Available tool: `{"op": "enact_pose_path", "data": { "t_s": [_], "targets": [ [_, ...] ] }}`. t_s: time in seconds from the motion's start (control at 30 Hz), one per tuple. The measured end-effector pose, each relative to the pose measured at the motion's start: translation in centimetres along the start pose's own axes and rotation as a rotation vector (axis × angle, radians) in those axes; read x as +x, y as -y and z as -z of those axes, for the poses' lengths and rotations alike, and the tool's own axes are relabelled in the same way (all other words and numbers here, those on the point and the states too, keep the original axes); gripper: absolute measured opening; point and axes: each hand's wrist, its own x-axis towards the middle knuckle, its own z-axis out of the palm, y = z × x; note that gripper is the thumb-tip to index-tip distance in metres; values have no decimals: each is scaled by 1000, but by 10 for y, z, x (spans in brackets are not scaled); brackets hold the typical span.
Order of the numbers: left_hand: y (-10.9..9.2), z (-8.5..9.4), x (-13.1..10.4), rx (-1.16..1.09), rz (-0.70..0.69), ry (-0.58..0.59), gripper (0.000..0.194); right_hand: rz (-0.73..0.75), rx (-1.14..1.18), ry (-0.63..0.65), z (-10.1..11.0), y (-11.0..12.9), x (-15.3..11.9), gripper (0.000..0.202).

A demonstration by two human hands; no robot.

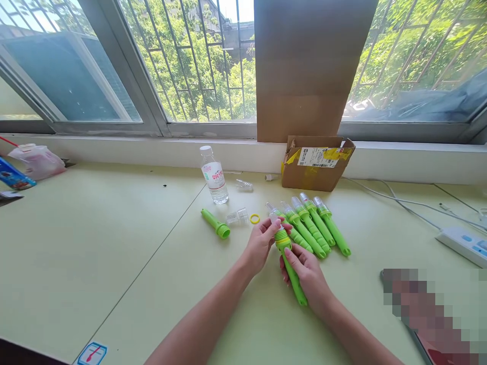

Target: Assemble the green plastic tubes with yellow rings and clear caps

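A green threaded plastic tube point(292, 274) with a clear tip and a yellow ring is held slantwise above the table. My right hand point(306, 271) is closed around its green body. My left hand point(264, 243) pinches the clear tip at its upper end, just above the threads. Several similar green tubes with clear tips point(310, 228) lie side by side behind my hands. To the left rest a loose green tube point(215, 223) with its threaded end uncovered, a clear plastic piece point(238, 216) and a yellow ring point(254, 219).
A water bottle point(213, 175) stands behind the loose parts, near another clear piece point(244, 185). An open cardboard box point(314, 170) sits against the sill. At right are a power strip point(464, 244) with cables and a partly blurred flat device point(414, 334). A pinkish bag point(38, 161) lies far left.
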Motion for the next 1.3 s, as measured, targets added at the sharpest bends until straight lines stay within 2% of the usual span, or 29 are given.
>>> {"op": "enact_pose_path", "data": {
  "t_s": [0.2,0.4,0.63,0.97,1.07,1.13,1.23,1.3],
  "targets": [
    [9,-4,0,-38,63,-100,33,6,-57,-171,-3,-9,4,35],
    [5,-4,0,13,70,-58,35,15,2,-265,-5,-13,5,39],
    [5,-1,1,52,73,-32,36,-36,17,-230,-4,-5,4,35],
    [5,2,4,100,11,-28,38,-34,-56,-130,-6,-3,2,44],
    [2,4,3,247,-80,-34,34,5,-79,-88,-7,-4,1,40],
    [-2,6,3,432,-203,-57,34,42,-96,-68,-8,-5,0,38],
    [-12,16,3,848,-470,-177,31,74,-87,-95,-8,-5,-2,40],
    [-20,25,3,1235,-598,-295,27,87,-74,-116,-8,-5,-3,41]
  ]
}}
